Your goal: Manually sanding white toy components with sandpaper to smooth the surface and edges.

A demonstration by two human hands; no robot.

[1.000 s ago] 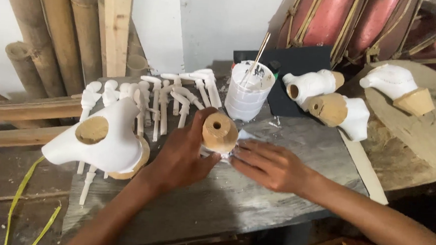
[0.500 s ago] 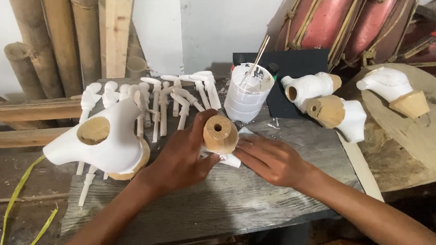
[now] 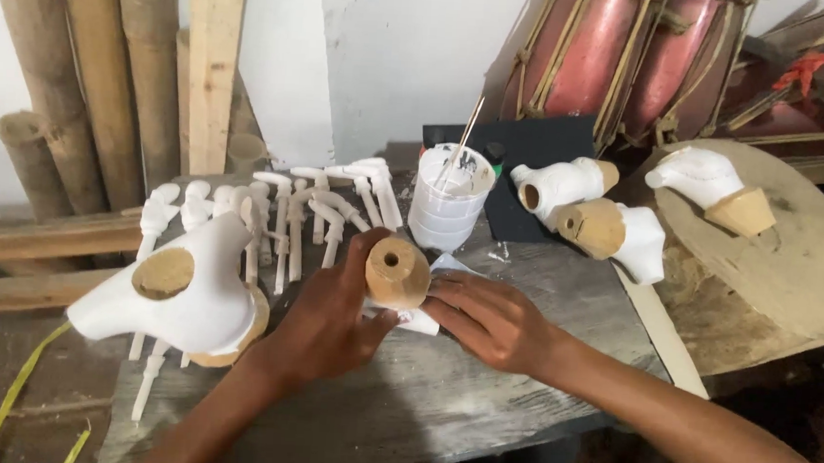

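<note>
Wooden piece [image 3: 397, 271] in left hand [image 3: 332, 321], holed end up

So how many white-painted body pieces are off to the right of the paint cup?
3. One lies just right of the cup, one sits below it, and one rests on the round board. Others may be out of frame.

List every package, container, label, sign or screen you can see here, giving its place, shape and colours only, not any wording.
White plastic tub: back of the table, round, stacked-looking, paint-smeared, a thin stick standing in it.
Black flat board: behind the tub, leaning, plain dark; a small green and white patch by the tub.
No signs or screens in view.
</note>
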